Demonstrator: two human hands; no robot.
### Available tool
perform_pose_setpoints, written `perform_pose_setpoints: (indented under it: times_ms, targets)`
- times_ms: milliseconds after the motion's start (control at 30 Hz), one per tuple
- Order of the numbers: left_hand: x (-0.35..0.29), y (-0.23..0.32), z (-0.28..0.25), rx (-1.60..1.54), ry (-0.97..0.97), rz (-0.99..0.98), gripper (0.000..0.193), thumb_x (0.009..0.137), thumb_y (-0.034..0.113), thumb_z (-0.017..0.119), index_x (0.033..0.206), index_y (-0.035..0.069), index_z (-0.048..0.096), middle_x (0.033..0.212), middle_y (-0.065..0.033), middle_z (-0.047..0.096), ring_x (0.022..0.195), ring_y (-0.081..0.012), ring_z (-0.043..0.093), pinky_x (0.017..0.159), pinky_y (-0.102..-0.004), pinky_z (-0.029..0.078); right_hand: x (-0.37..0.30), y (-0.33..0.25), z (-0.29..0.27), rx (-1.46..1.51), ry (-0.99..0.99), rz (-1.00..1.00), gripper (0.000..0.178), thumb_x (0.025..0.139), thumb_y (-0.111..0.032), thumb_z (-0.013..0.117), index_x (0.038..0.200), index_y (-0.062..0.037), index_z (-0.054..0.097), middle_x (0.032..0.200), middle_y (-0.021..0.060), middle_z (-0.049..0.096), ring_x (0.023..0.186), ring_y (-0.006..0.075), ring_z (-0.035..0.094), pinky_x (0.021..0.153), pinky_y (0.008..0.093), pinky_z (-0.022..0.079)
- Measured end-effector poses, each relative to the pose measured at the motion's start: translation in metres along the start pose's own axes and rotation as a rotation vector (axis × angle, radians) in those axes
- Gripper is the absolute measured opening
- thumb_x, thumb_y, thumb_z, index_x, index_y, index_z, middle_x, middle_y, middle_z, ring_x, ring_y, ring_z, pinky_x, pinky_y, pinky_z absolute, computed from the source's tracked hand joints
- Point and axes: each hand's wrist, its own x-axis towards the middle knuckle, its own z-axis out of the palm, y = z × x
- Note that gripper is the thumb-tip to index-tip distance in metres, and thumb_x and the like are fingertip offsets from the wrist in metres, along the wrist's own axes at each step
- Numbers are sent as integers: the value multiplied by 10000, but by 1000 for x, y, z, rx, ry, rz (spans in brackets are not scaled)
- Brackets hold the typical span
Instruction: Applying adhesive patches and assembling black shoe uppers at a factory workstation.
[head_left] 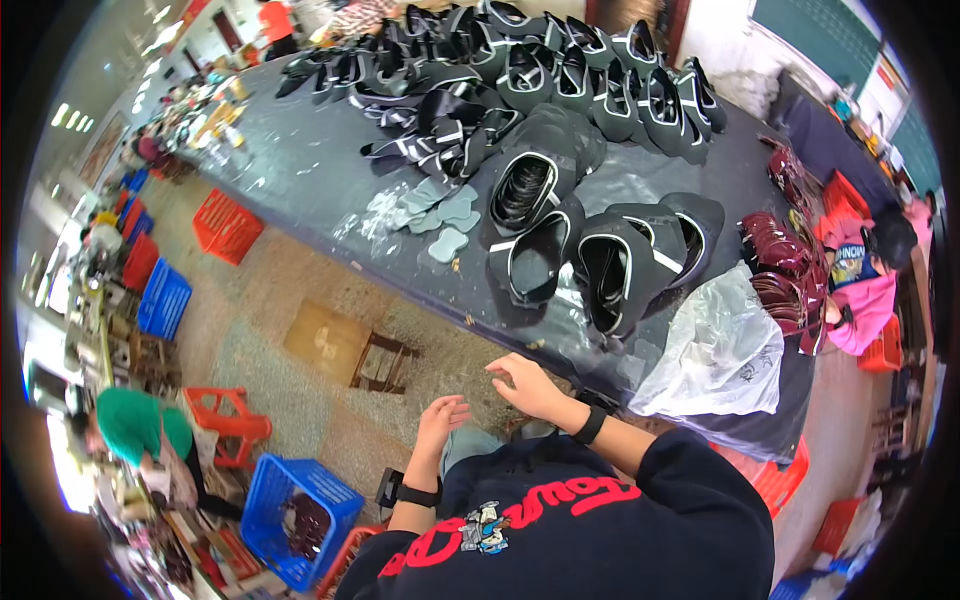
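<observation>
1. Left hand (441,418): nothing in it, fingers loosely curled.
2. Right hand (527,386): empty too, thumb and fingers kinda apart.
3. White-edged black shoe uppers (640,278): on the dark-covered table (300,185), past both hands.

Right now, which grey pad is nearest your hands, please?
The frontmost grey pad, at the group's near end; the other pads lie farther back.

- Cannot count the shoes (528,78) in the back rows, overlapped by nearer ones.
- Cannot see clearly under the crumpled plastic bag (715,350).
- Cannot identify the dark pieces (305,525) inside the blue basket (266,492).
- Cannot make out the small, blurred goods (218,125) at upper left.
</observation>
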Motion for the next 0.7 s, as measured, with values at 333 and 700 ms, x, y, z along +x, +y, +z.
perform_pose_setpoints:
  times_ms: [333, 700]
  targets:
    - [170, 185, -13, 317, -504, 172, 213, 859, 63, 471, 1038, -22, 551, 973, -105, 611, 875, -164, 579, 780, -259, 446, 92, -18, -80, -933, 770, 129, 154, 621, -50, 592, 762, -102, 624, 1266, 44, 448, 1206, 296, 322, 937, 430, 245]
    - [203, 341, 53, 475, -1039, 1136, 183, 777, 123, 566, 897, -8, 609, 926, -106, 632, 882, -157, 578, 753, -257, 429, 145, -179, -122, -601, 407, -51, 242, 656, -52, 521, 890, -96, 564, 785, 29, 515, 881, 213, 458, 897, 370, 255]
